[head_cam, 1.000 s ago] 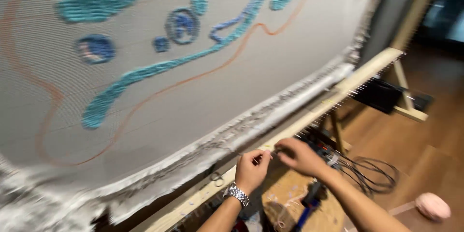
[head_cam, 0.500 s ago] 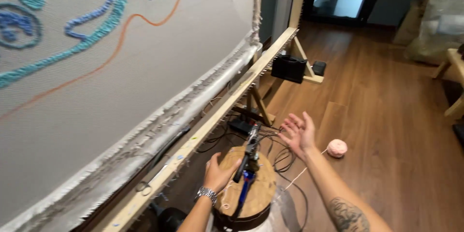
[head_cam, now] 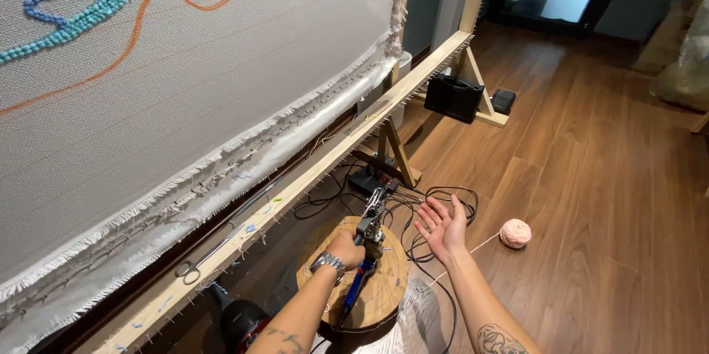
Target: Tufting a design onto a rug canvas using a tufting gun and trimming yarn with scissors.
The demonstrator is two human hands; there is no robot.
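Beneath frame [head_cam: 310, 177], wooden floor [head_cam: 591, 177]

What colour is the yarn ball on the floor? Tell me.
Pink; the yarn ball shows in the head view, beside the open right hand.

— How many hands are in view?
— Two: a left hand [head_cam: 347, 249] and a right hand [head_cam: 442, 227].
— And tools?
— One tufting gun [head_cam: 367, 242] near the middle, and one pair of scissors [head_cam: 221, 239] on the wooden frame [head_cam: 310, 180] at the near left.
— Yarn?
— One pink ball of yarn [head_cam: 515, 233] on the floor to the right.
— Stools?
— One round wooden stool [head_cam: 384, 291], near.
— Anything at the far end?
— One black case [head_cam: 453, 97], with one smaller black box [head_cam: 504, 100] just to its right. One power strip [head_cam: 371, 180] sits on the floor under the frame.
— Cloths on the frame?
— One stretched cloth [head_cam: 221, 88].
— Watches?
— One wristwatch [head_cam: 325, 260].
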